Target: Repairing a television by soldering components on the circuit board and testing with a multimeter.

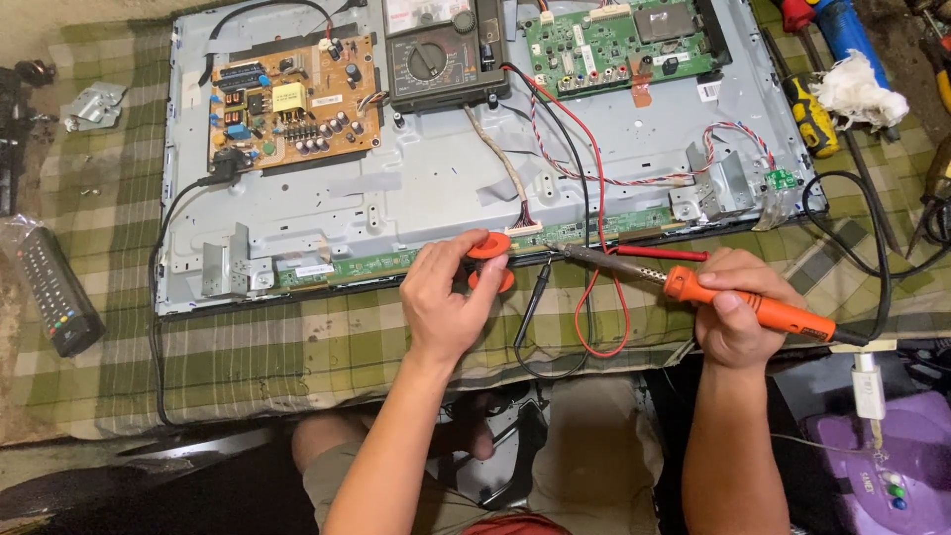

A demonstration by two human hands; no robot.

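The left hand (443, 302) has its fingers clamped on an orange spool (490, 260) at the panel's (446, 178) bottom edge. The right hand (738, 312) grips the soldering iron (693, 287) tight; keeping its tip steady seems best.

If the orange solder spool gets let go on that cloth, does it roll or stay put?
The orange solder spool, held in the left hand, has round flanges, so on edge it would probably roll. The checked cloth looks soft and wrinkled, which likely stops it soon. Laid flat on a flange it should stay put. It looks small, probably light but dense for its size.
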